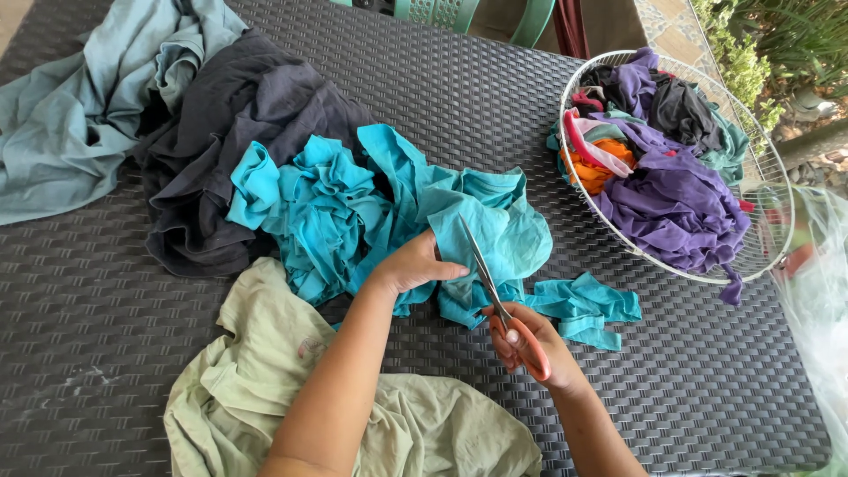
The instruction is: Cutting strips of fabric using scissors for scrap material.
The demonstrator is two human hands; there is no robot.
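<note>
A crumpled heap of turquoise cloth (353,208) lies in the middle of a dark woven table (707,371). My left hand (415,265) grips the edge of this cloth near its right side. My right hand (526,344) holds orange-handled scissors (495,296), blades pointing up and away into the cloth beside the left hand's fingers. A loose turquoise piece (587,309) rests just right of the scissors.
A pale green garment (256,389) lies under my left forearm. A dark grey garment (238,132) and a grey-blue one (79,106) are at the back left. A white wire basket (773,168) with purple, orange and dark scraps stands at the right. Clear plastic (826,309) hangs off the right edge.
</note>
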